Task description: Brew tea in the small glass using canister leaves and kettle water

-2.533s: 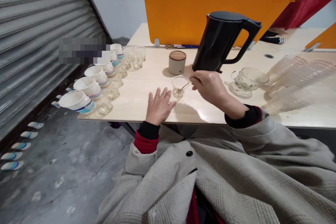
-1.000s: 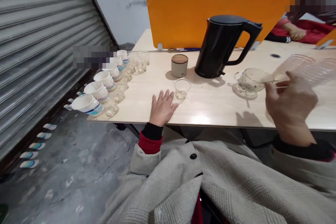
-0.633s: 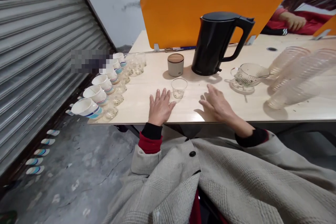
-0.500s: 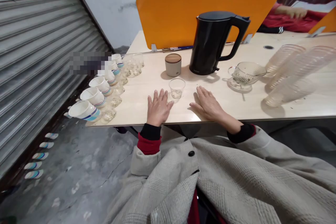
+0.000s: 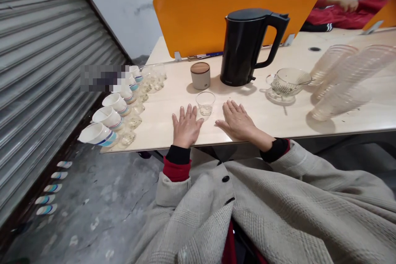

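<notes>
Standing on the table (image 5: 287, 121), the kettle (image 5: 239, 51) has stacked cups (image 5: 342, 101) to its right. Before it the right hand (image 5: 237, 123) lies flat, thumb wide; front-left, the left hand (image 5: 186, 128), fingers wide. Left of it stands the jar (image 5: 200, 79); front-left, but closer, the cup (image 5: 205, 105).

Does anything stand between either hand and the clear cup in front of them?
Nothing visible does. The left hand, palm down with fingers spread, is close beside the cup; the right hand, also palm down, is on its other side. The canister and kettle stand beyond the cup, outside both gaps.
</notes>
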A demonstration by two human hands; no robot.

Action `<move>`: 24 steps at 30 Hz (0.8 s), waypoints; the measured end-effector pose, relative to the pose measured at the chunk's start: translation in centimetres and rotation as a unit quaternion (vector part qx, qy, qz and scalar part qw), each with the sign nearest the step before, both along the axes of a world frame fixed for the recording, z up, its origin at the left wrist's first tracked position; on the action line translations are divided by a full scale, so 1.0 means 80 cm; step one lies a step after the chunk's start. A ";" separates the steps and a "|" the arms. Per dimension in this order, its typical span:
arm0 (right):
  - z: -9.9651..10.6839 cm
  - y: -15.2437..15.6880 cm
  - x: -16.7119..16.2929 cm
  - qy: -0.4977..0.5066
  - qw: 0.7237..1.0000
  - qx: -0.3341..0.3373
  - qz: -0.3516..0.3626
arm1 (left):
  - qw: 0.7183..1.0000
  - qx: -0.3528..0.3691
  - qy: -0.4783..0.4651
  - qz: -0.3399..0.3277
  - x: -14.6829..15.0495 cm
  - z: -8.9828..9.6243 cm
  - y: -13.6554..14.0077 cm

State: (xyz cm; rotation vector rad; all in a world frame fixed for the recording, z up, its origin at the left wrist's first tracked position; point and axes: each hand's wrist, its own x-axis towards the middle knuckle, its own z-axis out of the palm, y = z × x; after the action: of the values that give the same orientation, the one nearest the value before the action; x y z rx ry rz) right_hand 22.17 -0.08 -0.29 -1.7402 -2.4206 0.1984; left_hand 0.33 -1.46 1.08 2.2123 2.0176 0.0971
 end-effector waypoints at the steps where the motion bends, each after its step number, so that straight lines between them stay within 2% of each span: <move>1: -0.001 0.000 0.000 0.000 1.000 0.001 0.001 | 1.000 -0.001 -0.003 -0.005 0.001 0.001 0.000; 9: -0.006 0.002 0.004 0.011 1.000 0.007 0.005 | 0.999 -0.001 -0.001 -0.034 0.007 0.002 -0.003; 18: 0.008 0.007 -0.008 0.006 1.000 -0.022 0.017 | 0.999 0.004 0.003 -0.041 0.005 0.003 -0.006; 24: 0.005 0.005 -0.004 0.023 0.999 0.002 0.030 | 0.998 0.008 0.020 -0.054 0.001 0.002 -0.006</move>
State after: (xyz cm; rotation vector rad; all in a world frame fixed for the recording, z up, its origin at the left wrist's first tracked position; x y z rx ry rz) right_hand 21.82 0.34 0.09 -1.6452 -2.4412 0.2381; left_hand 0.44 -1.97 1.23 2.3450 1.9193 0.0564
